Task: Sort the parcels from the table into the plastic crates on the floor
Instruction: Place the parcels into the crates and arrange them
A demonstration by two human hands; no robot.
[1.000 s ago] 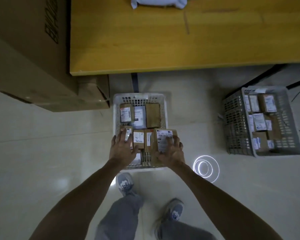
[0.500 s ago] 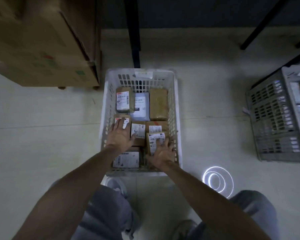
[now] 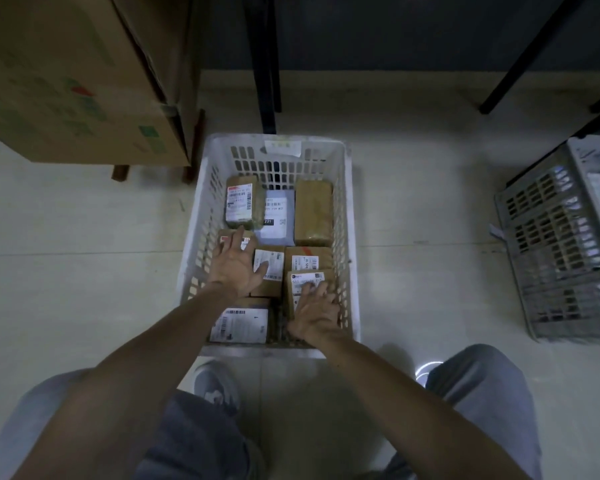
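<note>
Seen from the head, looking down. Squats over a white crate (image 3: 348, 237) on the floor (image 3: 84, 271), with small brown parcels (image 3: 313, 213) packed side by side inside. Lays the left hand (image 3: 234, 268) flat on a left parcel (image 3: 224, 238) by the crate wall, fingers spread, gripping nothing. Presses the right hand (image 3: 314, 311) down on a labelled parcel (image 3: 305, 280) in the near right corner, fingers almost straight, not curled round it. Looks like tucking that parcel into its spot. Probably light and stiff, being cardboard, and a bit smooth where taped. Best to grab by the two long sides, not by the label. Shows a grey crate (image 3: 551, 258) well apart on the right. Shows no tabletop here.
</note>
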